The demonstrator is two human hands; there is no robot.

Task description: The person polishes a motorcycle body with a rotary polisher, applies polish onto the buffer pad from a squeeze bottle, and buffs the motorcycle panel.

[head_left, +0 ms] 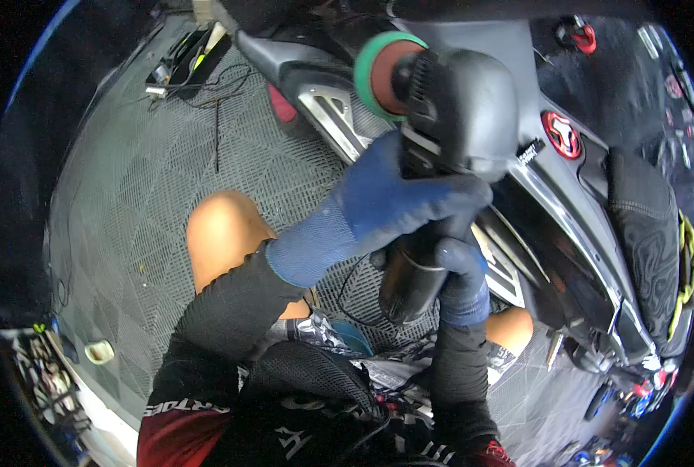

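Note:
A black power polisher (471, 109) with a round green and brown pad (386, 74) is held up before a dark scooter (557, 202). Its pad faces left, off the bodywork. My left hand (386, 202), in a blue glove, is wrapped round the tool just below its head. Lower down, my right hand (465, 280), also gloved in blue, is closed round the handle near its thick black end (411, 288). The scooter's silver footboard strips (335, 117) show behind the tool. Parts of both hands' fingers are hidden by the tool.
Grey grid tiles (129, 194) cover the floor. A black tray (195, 66) with items and a cable lies at the upper left. A small pale container (99, 352) stands lower left, near a crowded rack (47, 373). The scooter's black seat (643, 233) is at the right.

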